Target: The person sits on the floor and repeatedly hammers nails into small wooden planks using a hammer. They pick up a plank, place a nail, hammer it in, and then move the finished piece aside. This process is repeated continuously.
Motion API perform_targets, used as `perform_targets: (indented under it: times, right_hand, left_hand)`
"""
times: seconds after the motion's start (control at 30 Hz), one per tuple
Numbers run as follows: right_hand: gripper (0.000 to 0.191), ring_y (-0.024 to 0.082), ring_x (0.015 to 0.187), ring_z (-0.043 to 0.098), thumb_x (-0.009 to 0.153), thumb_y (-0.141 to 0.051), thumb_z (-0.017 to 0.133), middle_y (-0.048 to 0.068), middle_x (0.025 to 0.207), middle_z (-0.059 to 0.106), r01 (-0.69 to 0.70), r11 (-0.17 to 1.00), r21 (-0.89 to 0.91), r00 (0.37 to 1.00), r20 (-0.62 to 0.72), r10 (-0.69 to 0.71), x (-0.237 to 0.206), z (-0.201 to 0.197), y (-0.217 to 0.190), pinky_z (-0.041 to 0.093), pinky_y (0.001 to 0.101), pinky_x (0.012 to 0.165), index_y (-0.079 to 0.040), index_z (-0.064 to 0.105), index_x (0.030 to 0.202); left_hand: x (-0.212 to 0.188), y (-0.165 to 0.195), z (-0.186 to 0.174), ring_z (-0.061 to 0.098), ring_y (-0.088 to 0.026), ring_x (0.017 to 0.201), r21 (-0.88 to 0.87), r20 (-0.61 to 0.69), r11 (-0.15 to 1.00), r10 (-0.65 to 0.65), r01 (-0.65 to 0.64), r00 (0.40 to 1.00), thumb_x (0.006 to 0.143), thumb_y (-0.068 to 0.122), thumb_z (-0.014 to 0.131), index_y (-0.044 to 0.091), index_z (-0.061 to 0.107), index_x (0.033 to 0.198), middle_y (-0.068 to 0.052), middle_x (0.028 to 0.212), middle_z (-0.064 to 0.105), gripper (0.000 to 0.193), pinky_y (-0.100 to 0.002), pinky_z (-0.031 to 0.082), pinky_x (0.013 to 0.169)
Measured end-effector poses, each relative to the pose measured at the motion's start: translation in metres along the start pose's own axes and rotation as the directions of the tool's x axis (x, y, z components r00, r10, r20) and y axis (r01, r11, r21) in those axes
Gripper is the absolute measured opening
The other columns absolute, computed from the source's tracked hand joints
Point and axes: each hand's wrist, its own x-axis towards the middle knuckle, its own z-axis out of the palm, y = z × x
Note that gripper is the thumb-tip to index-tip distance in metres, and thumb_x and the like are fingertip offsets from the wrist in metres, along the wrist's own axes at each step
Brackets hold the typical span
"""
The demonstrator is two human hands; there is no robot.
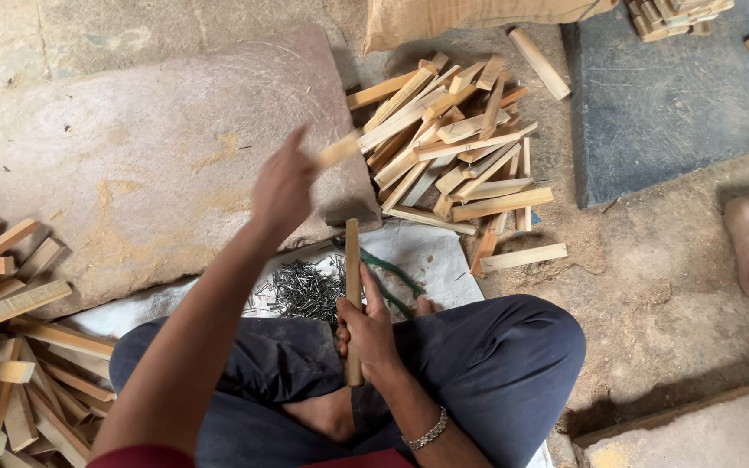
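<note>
At far left, a heap of cut wooden pieces (10,364) is lying beside my knee. My left hand (283,186), blurred in motion, is gripping a short wood strip (338,152) over the flat stone slab (132,156). Just right of it, nails (305,290) are lying piled on a white sheet (431,256). My right hand (366,334) is clenching an upright wooden handle (353,260) above my lap. Further right, another pile of strips (452,143) is sitting on the sawdust floor.

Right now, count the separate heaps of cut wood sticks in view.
3. One heap lies ahead beside the stone slab, one at lower left, one at the top edge, partly cut off; more may lie out of frame.
</note>
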Motion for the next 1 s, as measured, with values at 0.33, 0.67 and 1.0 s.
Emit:
perform_targets:
  times: [0.33, 0.67, 1.0]
  right_hand:
    - [0.084, 0.008, 0.050, 0.048, 0.094, -0.009, 0.058, 0.001, 0.072, 0.053, -0.034, 0.998, 0.053, 0.998, 0.046, 0.032, 0.003, -0.007, 0.003, 0.044, 0.0239, 0.040, -0.025, 0.018, 0.165]
    - [0.087, 0.008, 0.050, 0.050, 0.089, -0.002, 0.058, 0.002, 0.079, 0.057, 0.040, 0.999, -0.021, 0.999, 0.028, -0.039, 0.025, -0.019, 0.051, 0.046, 0.0239, 0.039, -0.031, 0.024, 0.164]
    - [0.080, 0.010, 0.055, 0.049, 0.099, -0.008, 0.054, 0.004, 0.081, 0.052, 0.090, 0.990, -0.113, 0.995, 0.057, -0.084, 0.008, 0.017, 0.047, 0.044, 0.0254, 0.043, -0.026, 0.016, 0.167]
  left_hand:
    - [0.037, 0.158, 0.006, 0.063, -0.030, 0.120, -0.039, -0.041, 0.897, 0.439, -0.440, 0.898, 0.101, 0.029, 0.064, 0.013, 0.044, 0.150, -0.014, 0.135, 0.063, 0.055, -0.043, 0.053, 0.104]
    - [-0.186, -0.146, -0.052, 0.071, -0.035, 0.090, 0.127, 0.013, 0.969, -0.214, 0.210, 0.977, 0.096, 0.024, 0.066, 0.014, 0.077, 0.101, -0.013, 0.098, 0.074, 0.015, -0.049, 0.056, 0.076]
    - [-0.288, -0.273, -0.137, 0.061, -0.023, 0.115, 0.761, 0.434, 0.649, -0.499, -0.008, 0.750, 0.093, 0.016, 0.065, 0.010, 0.075, 0.102, -0.009, 0.117, 0.067, 0.015, -0.040, 0.048, 0.101]
